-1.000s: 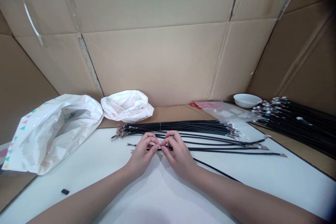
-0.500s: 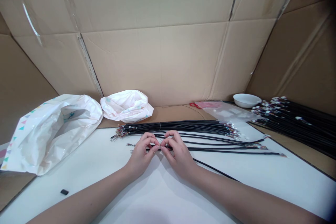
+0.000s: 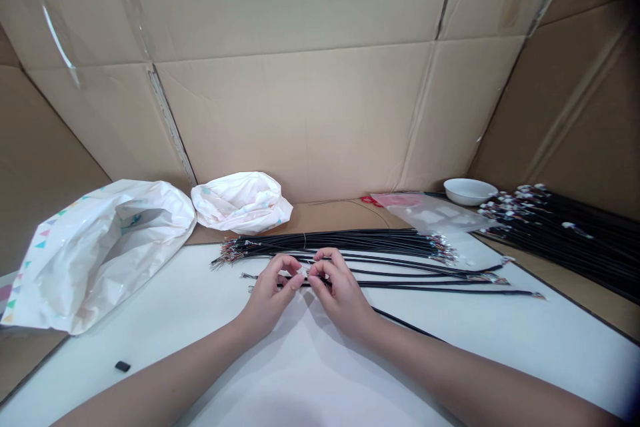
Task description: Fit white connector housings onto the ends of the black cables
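Note:
My left hand [image 3: 270,297] and my right hand [image 3: 340,297] meet over the white table, their fingertips pinching a small, pale cable end [image 3: 303,275]. The tiny part is mostly hidden by my fingers. A black cable [image 3: 407,325] runs out from under my right hand toward the lower right. Several loose black cables [image 3: 440,285] with bare wire ends lie under and beside my hands. Just behind them lies a tied bundle of black cables [image 3: 340,243], with multicoloured wire ends at both tips.
A larger bundle of black cables [image 3: 560,233] with white connectors lies at the right, near a white bowl [image 3: 469,191] and a clear plastic bag [image 3: 430,212]. Red-handled scissors [image 3: 370,200] sit behind. White plastic bags [image 3: 100,253] lie left, and cardboard [image 3: 300,113] walls the back.
My fingertips have drawn slightly apart and my hands have shifted a little. The black cable toward the lower right shows a shorter stretch past my right hand.

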Tool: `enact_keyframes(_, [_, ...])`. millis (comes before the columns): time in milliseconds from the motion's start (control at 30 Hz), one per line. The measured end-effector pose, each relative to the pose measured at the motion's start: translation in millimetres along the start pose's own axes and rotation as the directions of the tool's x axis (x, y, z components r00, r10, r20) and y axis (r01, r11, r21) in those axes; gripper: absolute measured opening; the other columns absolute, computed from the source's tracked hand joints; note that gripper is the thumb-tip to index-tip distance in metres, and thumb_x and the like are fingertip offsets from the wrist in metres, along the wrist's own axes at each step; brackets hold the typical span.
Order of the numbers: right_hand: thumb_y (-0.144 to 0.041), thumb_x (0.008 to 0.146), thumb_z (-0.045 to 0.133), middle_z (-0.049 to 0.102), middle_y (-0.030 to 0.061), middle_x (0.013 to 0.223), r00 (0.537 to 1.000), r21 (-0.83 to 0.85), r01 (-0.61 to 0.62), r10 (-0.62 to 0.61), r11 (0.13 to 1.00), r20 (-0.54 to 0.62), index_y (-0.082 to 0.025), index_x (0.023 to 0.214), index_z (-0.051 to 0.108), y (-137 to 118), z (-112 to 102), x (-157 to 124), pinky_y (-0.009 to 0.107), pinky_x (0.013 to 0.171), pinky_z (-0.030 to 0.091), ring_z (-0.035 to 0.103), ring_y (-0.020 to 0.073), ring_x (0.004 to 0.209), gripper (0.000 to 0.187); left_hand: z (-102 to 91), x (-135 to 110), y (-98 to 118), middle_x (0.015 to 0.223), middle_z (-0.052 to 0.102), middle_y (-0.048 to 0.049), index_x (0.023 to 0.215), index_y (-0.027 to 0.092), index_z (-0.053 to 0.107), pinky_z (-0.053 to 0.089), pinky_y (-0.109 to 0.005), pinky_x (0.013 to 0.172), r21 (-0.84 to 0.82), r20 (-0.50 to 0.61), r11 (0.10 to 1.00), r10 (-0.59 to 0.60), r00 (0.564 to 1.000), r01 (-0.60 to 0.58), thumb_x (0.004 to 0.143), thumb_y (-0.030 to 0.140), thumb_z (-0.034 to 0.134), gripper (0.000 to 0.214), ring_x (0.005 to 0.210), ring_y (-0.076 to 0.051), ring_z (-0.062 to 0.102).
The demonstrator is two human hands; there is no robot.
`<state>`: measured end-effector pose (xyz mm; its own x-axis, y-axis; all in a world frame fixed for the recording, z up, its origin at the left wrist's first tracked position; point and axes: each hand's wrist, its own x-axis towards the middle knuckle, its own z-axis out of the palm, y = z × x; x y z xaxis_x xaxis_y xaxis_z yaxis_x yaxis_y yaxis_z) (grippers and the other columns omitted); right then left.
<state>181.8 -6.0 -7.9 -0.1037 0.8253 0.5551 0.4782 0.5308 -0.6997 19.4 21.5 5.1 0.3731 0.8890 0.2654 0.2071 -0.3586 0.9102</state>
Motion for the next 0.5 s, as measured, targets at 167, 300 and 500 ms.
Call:
enact_keyframes(167, [-0.020, 0.089, 0.041, 0.045, 0.0099, 0.100, 1.000, 0.014, 0.008, -0.008, 1.000, -0.017, -0.018, 0.080, 0.049, 0.0, 0.2, 0.1, 0.028, 0.067, 0.046, 0.053, 0.0185, 0.092, 0.012, 2.2, -1.8, -3.1, 0.082, 0.055, -0.0016, 0.087, 0.017, 0.056, 0.037, -0.024, 0.062, -0.085, 0.055, 0.989, -0.116, 0.992, 0.120, 0.083, 0.045, 0.056, 0.029, 0.070, -0.013, 0.049])
enact_keyframes(300, [-0.020, 0.089, 0.041, 0.045, 0.0094, 0.100, 1.000, 0.013, 0.017, -0.017, 1.000, -0.012, -0.018, 0.079, 0.050, -0.3, 1.1, -0.4, 0.028, 0.068, 0.047, 0.053, 0.0172, 0.089, 0.013, 3.9, -1.5, -2.8, 0.070, 0.052, -0.0001, 0.080, 0.015, 0.059, 0.033, -0.024, 0.057, -0.134, 0.104, 0.976, -0.161, 0.982, 0.174, 0.082, 0.050, 0.056, 0.035, 0.061, -0.012, 0.043])
enact_keyframes(500, [-0.018, 0.089, 0.040, 0.045, 0.0097, 0.097, 0.999, -0.028, 0.032, -0.033, 0.999, -0.038, -0.018, 0.080, 0.049, 1.1, 1.6, 0.0, 0.029, 0.068, 0.048, 0.054, 0.0182, 0.090, 0.013, 3.7, 1.5, -3.3, 0.069, 0.054, -0.0005, 0.077, 0.015, 0.061, 0.033, -0.024, 0.059, -0.219, 0.146, 0.951, -0.188, 0.971, 0.217, 0.077, 0.051, 0.061, 0.036, 0.062, -0.012, 0.042])
